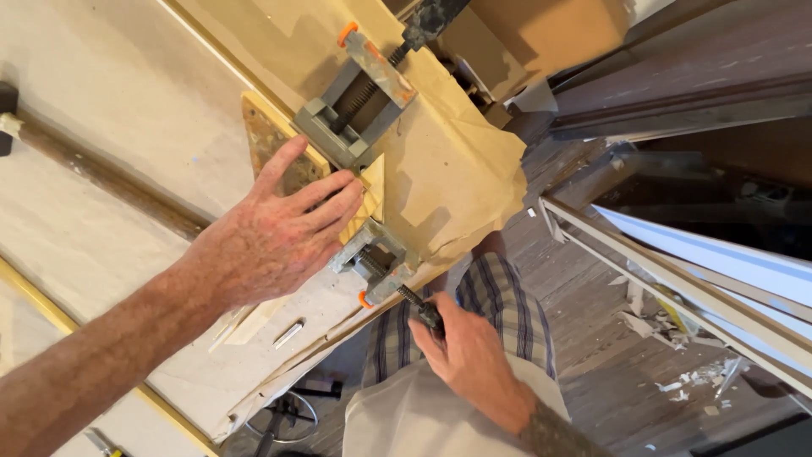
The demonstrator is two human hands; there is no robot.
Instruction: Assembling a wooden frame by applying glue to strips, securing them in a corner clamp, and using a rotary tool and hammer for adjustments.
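A grey metal corner clamp [355, 118] with orange knobs sits near the corner of a workbench covered in brown paper [448, 169]. It grips the mitred corner of a gold-coloured frame moulding [372, 190]. My left hand [275, 228] lies flat on the frame corner, fingers spread and pressing down. My right hand [465, 347] is closed around the dark handle [429, 315] of the clamp's nearer screw [381, 267], just off the bench edge.
A dark wooden moulding strip [110, 178] lies across the bench at left. A gold strip [34, 296] runs along the lower left. A small metal bit [288, 333] rests on the paper. White frames [677, 271] lean at right, with wood chips [685, 381] on the floor.
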